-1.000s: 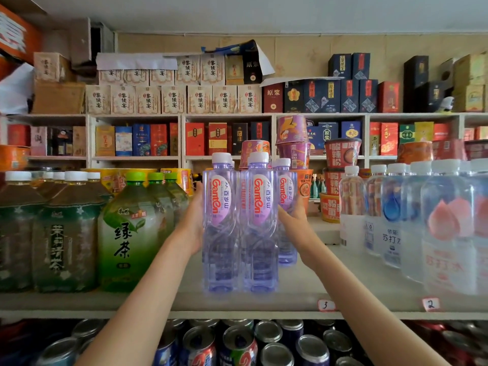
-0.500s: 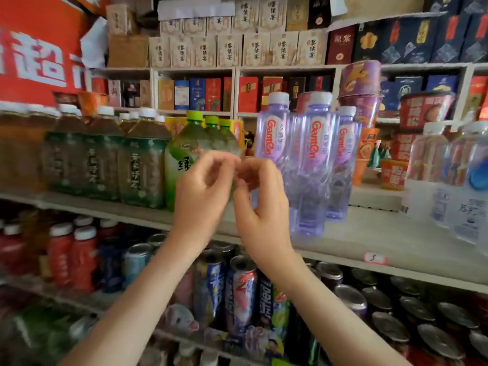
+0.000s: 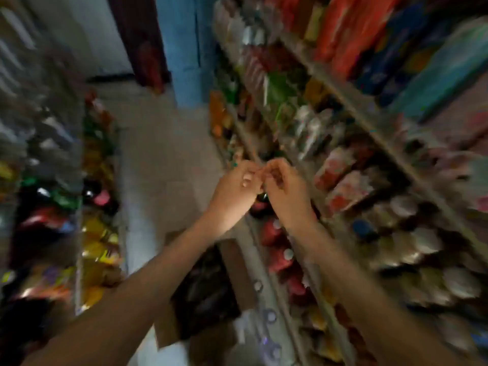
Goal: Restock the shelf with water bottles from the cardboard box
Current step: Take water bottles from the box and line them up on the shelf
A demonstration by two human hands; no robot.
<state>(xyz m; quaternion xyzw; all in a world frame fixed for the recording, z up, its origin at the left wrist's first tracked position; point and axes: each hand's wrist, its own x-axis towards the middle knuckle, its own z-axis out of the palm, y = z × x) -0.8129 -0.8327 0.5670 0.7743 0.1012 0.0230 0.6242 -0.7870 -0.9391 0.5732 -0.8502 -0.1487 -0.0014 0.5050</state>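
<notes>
Water bottles (image 3: 264, 336) show only as a pale, clear-plastic smear with round white caps low in the frame, just right of the cardboard box (image 3: 237, 270); the blur is too heavy to count them. That box sits on the floor between the two forearms, its brown flaps open around a dark inside, close against the foot of the shelf (image 3: 369, 120) on the right. Whether any bottles lie inside the box cannot be told

Both hands are raised in the middle of the view, well above the box. Left hand (image 3: 233, 191) and right hand (image 3: 287, 191) meet at the fingertips, the fingers curled in narrow, thumb and forefinger of each pinched toward the other hand. They touch or nearly touch at the tips. If something small is held between them, the blur hides it, and neither hand has a bottle in it

Down the right side the shelf runs away at a slant, its tiers crowded with red-capped bottles, silver can tops and bright packets, all streaked. A second rack (image 3: 79, 207) of coloured packets stands on the left. Between the two lies a pale tiled floor (image 3: 163, 154), leading to a blue door frame (image 3: 184, 48) at the far end

Everything is dim and motion-smeared, so labels cannot be read
</notes>
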